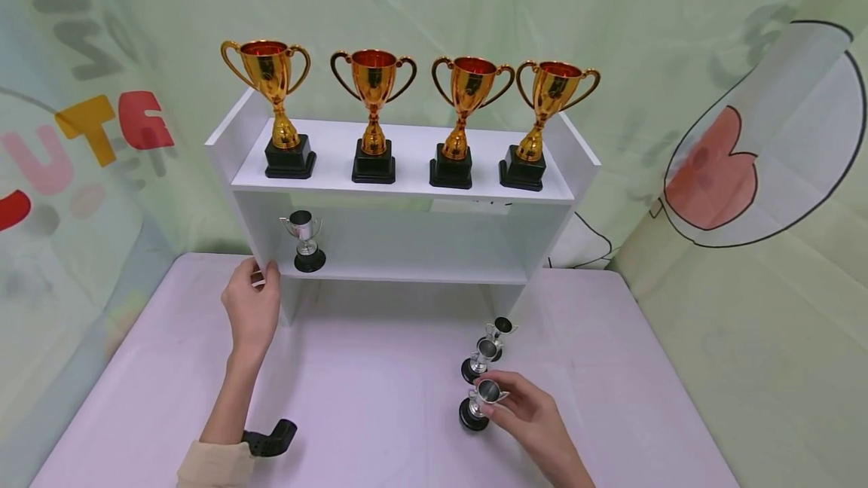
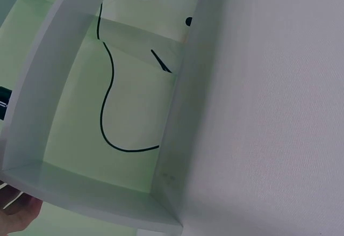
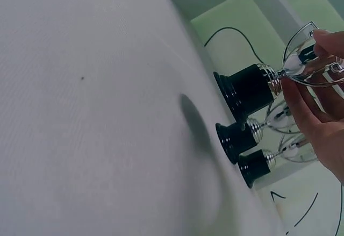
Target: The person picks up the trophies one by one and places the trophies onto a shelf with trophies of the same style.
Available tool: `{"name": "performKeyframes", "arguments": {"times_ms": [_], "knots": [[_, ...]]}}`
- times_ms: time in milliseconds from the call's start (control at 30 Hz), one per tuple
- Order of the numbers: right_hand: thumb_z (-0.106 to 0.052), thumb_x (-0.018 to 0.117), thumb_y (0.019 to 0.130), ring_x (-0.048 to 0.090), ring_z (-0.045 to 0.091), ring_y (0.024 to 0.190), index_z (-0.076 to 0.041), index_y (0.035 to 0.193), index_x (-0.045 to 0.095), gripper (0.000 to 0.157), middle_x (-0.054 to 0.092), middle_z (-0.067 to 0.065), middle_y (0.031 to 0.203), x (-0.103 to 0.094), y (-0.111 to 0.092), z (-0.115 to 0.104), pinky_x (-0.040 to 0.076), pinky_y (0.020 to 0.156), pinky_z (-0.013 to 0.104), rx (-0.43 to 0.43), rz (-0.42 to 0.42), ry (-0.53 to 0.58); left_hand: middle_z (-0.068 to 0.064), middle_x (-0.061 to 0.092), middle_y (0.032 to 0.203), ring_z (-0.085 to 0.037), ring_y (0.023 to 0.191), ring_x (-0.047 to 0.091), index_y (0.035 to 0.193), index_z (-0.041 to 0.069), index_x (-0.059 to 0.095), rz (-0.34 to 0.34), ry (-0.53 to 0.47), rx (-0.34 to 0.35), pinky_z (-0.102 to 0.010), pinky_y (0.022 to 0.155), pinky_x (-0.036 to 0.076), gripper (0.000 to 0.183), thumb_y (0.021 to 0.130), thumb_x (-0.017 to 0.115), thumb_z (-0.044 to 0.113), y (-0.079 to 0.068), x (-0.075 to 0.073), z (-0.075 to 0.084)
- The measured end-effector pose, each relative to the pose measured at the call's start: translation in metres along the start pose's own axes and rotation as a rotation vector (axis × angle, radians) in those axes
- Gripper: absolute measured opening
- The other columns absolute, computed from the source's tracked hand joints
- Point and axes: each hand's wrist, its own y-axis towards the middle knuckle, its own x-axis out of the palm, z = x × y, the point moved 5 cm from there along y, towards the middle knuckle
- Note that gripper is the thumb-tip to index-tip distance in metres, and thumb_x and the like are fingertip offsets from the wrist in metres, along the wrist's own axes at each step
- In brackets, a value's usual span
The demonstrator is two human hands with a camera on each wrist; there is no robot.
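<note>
My right hand (image 1: 532,416) pinches a small silver trophy cup (image 1: 488,391) by its cup, thumb on one side and fingers on the other. Its black round base (image 3: 248,90) seems slightly off the table, with a shadow apart from it in the right wrist view. Just behind it stand two like silver trophies (image 1: 484,353) (image 1: 502,326). At the left end of a white two-tier shelf (image 1: 414,271), my left hand (image 1: 252,307) grips the side panel's edge; some fingers are hidden behind. Another silver trophy (image 1: 305,236) stands on the lower tier, near that hand.
Several gold two-handled trophies (image 1: 374,89) on black square bases line the top tier. A pale cloth-covered table (image 1: 380,398) carries the shelf. Printed green curtains (image 1: 746,337) hang behind and at both sides. A black device (image 1: 271,439) is strapped to the left wrist.
</note>
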Motion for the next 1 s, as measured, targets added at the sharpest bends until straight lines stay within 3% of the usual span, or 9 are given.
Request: {"name": "performKeyframes", "arguments": {"times_ms": [200,633,1000], "knots": [[0.006,0.073,0.090,0.069,0.012,0.110,0.008,0.127,0.062,0.040,0.067,0.020,0.124,0.009,0.010,-0.008,0.056,0.095,0.022,-0.038,-0.014,-0.026,-0.027,0.071,0.110,-0.037,0.096,0.069,0.116,-0.011,0.067,-0.002,-0.009,0.005,0.002,0.070,0.040,0.026,0.101,0.056,0.008,0.000,-0.001,0.001],[0.011,0.071,0.089,0.068,0.012,0.111,0.008,0.127,0.062,0.039,0.068,0.019,0.122,0.023,0.027,-0.015,0.054,0.099,0.022,-0.137,-0.064,-0.007,-0.027,0.071,0.110,-0.038,0.095,0.070,0.116,-0.010,0.067,-0.006,0.001,-0.002,0.002,0.070,0.039,0.026,0.101,0.056,0.009,0.000,-0.001,0.001],[0.006,0.074,0.089,0.070,0.012,0.103,0.004,0.125,0.066,0.037,0.072,0.015,0.116,0.033,0.042,-0.023,0.057,0.091,0.024,-0.124,-0.062,-0.052,-0.027,0.071,0.109,-0.040,0.095,0.070,0.116,-0.010,0.067,-0.015,0.010,-0.023,0.002,0.069,0.039,0.027,0.101,0.056,0.010,0.000,-0.001,0.000]]}}
